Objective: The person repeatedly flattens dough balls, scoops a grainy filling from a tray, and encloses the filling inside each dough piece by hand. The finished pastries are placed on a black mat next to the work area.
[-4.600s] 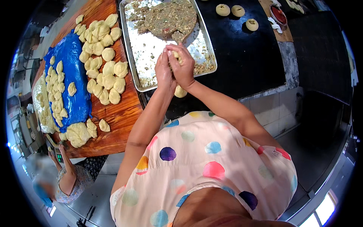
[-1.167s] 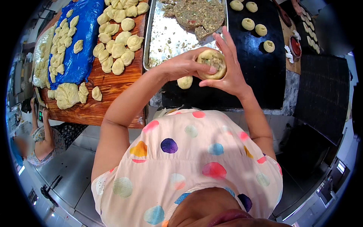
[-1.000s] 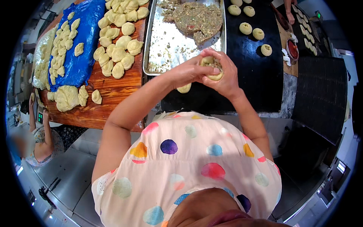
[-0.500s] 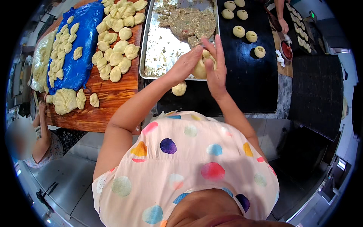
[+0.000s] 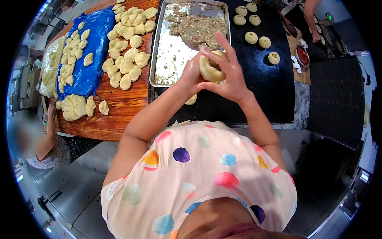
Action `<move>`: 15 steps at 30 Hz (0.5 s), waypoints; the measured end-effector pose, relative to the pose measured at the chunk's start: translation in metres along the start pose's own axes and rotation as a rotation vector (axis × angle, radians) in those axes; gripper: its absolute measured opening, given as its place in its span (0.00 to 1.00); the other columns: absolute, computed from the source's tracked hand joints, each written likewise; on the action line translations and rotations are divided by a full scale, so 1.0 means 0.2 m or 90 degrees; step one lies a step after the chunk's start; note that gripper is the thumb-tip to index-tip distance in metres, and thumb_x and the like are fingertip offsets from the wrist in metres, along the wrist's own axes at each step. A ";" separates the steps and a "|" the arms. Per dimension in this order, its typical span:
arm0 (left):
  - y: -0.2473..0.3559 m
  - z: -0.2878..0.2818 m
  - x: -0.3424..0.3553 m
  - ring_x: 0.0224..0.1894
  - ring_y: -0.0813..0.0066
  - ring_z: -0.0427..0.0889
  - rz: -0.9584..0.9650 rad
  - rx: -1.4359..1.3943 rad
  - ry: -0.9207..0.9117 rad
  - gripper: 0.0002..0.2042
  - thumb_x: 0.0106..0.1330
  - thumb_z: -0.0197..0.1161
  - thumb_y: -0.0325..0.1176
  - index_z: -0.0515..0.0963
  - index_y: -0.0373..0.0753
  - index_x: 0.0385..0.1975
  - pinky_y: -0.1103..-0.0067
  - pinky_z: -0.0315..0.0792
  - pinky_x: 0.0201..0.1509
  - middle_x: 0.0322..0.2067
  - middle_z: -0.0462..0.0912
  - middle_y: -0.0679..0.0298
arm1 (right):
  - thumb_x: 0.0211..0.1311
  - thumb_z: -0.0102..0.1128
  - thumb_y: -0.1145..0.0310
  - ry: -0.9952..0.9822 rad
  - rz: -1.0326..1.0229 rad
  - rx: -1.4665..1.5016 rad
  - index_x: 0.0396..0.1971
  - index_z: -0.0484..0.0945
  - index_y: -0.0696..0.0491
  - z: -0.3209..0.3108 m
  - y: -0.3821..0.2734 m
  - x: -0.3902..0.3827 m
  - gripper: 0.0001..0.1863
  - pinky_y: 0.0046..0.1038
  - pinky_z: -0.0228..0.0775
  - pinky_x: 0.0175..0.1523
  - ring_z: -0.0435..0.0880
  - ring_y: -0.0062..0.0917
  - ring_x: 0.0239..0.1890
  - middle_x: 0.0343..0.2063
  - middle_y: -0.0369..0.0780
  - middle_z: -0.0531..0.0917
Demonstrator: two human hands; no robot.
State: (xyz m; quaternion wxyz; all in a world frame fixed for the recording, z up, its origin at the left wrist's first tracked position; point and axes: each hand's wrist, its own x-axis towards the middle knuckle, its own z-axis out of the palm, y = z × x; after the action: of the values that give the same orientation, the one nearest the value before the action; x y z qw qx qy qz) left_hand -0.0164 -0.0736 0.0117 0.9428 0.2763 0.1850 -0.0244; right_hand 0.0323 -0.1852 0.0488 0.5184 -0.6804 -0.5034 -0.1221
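A stuffed dough bun [image 5: 210, 73] with a folded rim is cradled between both hands, over the front of the metal tray [image 5: 158, 81]. My left hand [image 5: 192, 72] wraps its left side. My right hand [image 5: 231, 75] grips it from the right, forefinger raised and thumb along the bottom. A mound of chopped filling [image 5: 197, 28] lies in the tray beyond. Another dough ball [image 5: 191, 100] is partly hidden below the hands on the black griddle [image 5: 266, 89]. Several shaped buns [image 5: 273, 58] sit to the right.
On the wooden table [image 5: 119, 119] at left are many dough pieces [image 5: 141, 59] and blue plastic sheeting [image 5: 91, 75]. A co-worker [image 5: 51, 147] stands at lower left. Another person's arm [image 5: 311, 18] reaches in at upper right, near a bowl of red liquid [image 5: 302, 55].
My hands have turned and reshaped the bun, shifting slightly left over the last second; its filling shows less now. At upper right, another person's arm has reached farther into view.
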 end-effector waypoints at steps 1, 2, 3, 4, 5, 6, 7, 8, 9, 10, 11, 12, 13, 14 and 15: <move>0.00 0.04 0.00 0.49 0.69 0.79 -0.052 0.023 0.005 0.29 0.73 0.35 0.61 0.69 0.42 0.53 0.69 0.76 0.53 0.46 0.77 0.62 | 0.45 0.74 0.66 -0.035 -0.023 0.013 0.38 0.80 0.53 -0.05 0.04 0.00 0.18 0.32 0.72 0.52 0.81 0.36 0.46 0.41 0.42 0.83; 0.01 0.04 0.00 0.49 0.69 0.79 -0.079 0.035 -0.025 0.29 0.72 0.36 0.61 0.69 0.42 0.52 0.69 0.76 0.53 0.46 0.77 0.62 | 0.45 0.74 0.67 -0.070 -0.046 0.025 0.37 0.80 0.53 -0.09 0.06 -0.01 0.17 0.32 0.72 0.52 0.81 0.35 0.45 0.40 0.41 0.83; 0.01 0.04 0.00 0.49 0.69 0.79 -0.107 0.047 -0.055 0.29 0.72 0.37 0.62 0.69 0.42 0.52 0.69 0.76 0.53 0.46 0.77 0.62 | 0.46 0.72 0.71 -0.048 0.000 0.046 0.33 0.80 0.53 -0.10 0.06 -0.02 0.13 0.31 0.73 0.49 0.82 0.33 0.42 0.35 0.40 0.84; 0.03 0.06 0.02 0.50 0.69 0.79 -0.126 0.063 -0.086 0.29 0.71 0.37 0.63 0.69 0.42 0.52 0.70 0.76 0.53 0.46 0.77 0.62 | 0.46 0.71 0.72 0.021 0.013 0.071 0.32 0.80 0.53 -0.09 0.07 -0.03 0.12 0.31 0.73 0.48 0.82 0.33 0.41 0.34 0.40 0.84; 0.01 0.07 0.04 0.50 0.68 0.79 -0.089 0.028 -0.095 0.28 0.72 0.38 0.62 0.69 0.42 0.51 0.70 0.76 0.53 0.46 0.77 0.61 | 0.46 0.71 0.73 0.088 0.028 0.092 0.31 0.80 0.53 -0.07 0.07 -0.05 0.11 0.31 0.73 0.48 0.82 0.33 0.40 0.34 0.40 0.84; -0.03 0.08 0.06 0.51 0.68 0.78 -0.054 -0.009 -0.105 0.28 0.72 0.38 0.61 0.70 0.42 0.51 0.70 0.76 0.54 0.47 0.76 0.61 | 0.46 0.70 0.75 0.156 0.043 0.113 0.31 0.80 0.53 -0.05 0.07 -0.07 0.10 0.31 0.73 0.47 0.82 0.32 0.39 0.33 0.40 0.83; -0.06 0.08 0.05 0.51 0.68 0.78 -0.019 -0.043 -0.107 0.27 0.73 0.39 0.60 0.70 0.41 0.50 0.70 0.75 0.55 0.47 0.76 0.60 | 0.45 0.70 0.77 0.237 0.041 0.058 0.30 0.79 0.54 -0.03 0.04 -0.07 0.11 0.31 0.72 0.48 0.81 0.33 0.40 0.32 0.39 0.83; -0.10 0.10 0.05 0.52 0.68 0.78 0.015 -0.078 -0.110 0.26 0.73 0.39 0.59 0.70 0.41 0.50 0.70 0.75 0.55 0.48 0.76 0.59 | 0.45 0.71 0.74 0.266 0.017 -0.010 0.33 0.80 0.53 0.01 0.06 -0.10 0.12 0.31 0.72 0.50 0.81 0.34 0.43 0.38 0.42 0.83; -0.15 0.12 0.04 0.49 0.67 0.80 0.100 -0.056 -0.015 0.23 0.74 0.43 0.55 0.72 0.41 0.48 0.69 0.77 0.54 0.46 0.78 0.59 | 0.45 0.72 0.71 0.199 0.019 -0.039 0.35 0.80 0.53 -0.02 0.04 -0.11 0.15 0.32 0.71 0.52 0.81 0.36 0.46 0.43 0.43 0.81; -0.15 0.11 0.05 0.49 0.67 0.80 0.064 -0.057 -0.002 0.22 0.74 0.43 0.54 0.72 0.41 0.49 0.69 0.77 0.53 0.45 0.78 0.60 | 0.45 0.74 0.67 0.136 0.025 -0.064 0.38 0.80 0.53 -0.04 0.01 -0.11 0.18 0.33 0.71 0.55 0.80 0.38 0.48 0.47 0.45 0.80; -0.14 0.08 0.07 0.48 0.68 0.81 0.028 -0.058 0.011 0.22 0.74 0.43 0.53 0.71 0.41 0.50 0.69 0.78 0.52 0.44 0.78 0.60 | 0.43 0.76 0.61 0.106 0.014 -0.031 0.43 0.79 0.53 -0.08 0.01 -0.11 0.25 0.34 0.71 0.56 0.79 0.39 0.52 0.54 0.47 0.76; -0.13 0.07 0.08 0.47 0.68 0.81 -0.007 -0.059 0.026 0.21 0.75 0.43 0.52 0.70 0.40 0.51 0.69 0.79 0.51 0.44 0.78 0.61 | 0.42 0.77 0.60 0.049 0.018 -0.012 0.43 0.79 0.53 -0.14 0.02 -0.12 0.26 0.34 0.72 0.55 0.79 0.38 0.52 0.52 0.46 0.77; -0.12 0.12 0.06 0.44 0.67 0.82 -0.039 -0.014 0.026 0.23 0.74 0.43 0.54 0.70 0.40 0.50 0.69 0.79 0.49 0.43 0.79 0.60 | 0.42 0.77 0.59 -0.011 0.020 0.003 0.43 0.79 0.53 -0.20 0.07 -0.12 0.27 0.34 0.72 0.55 0.79 0.38 0.52 0.51 0.46 0.78; -0.14 0.12 0.08 0.45 0.66 0.82 -0.071 -0.016 0.015 0.23 0.74 0.42 0.55 0.70 0.41 0.50 0.68 0.80 0.50 0.42 0.79 0.60 | 0.41 0.78 0.58 -0.075 0.025 0.016 0.43 0.79 0.53 -0.25 0.09 -0.13 0.28 0.34 0.73 0.54 0.80 0.38 0.52 0.49 0.45 0.79; -0.15 0.10 0.11 0.45 0.66 0.82 -0.102 -0.018 0.004 0.23 0.74 0.42 0.55 0.70 0.41 0.49 0.68 0.80 0.50 0.41 0.79 0.60 | 0.43 0.76 0.63 -0.116 -0.005 0.030 0.40 0.79 0.54 -0.27 0.11 -0.13 0.23 0.32 0.75 0.50 0.82 0.35 0.47 0.43 0.43 0.82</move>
State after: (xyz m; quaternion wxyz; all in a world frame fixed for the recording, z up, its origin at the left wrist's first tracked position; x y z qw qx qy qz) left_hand 0.0057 -0.1096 0.0047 0.9411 0.2470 0.2097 -0.0964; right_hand 0.0577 -0.2433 0.0421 0.4855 -0.6744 -0.5540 -0.0498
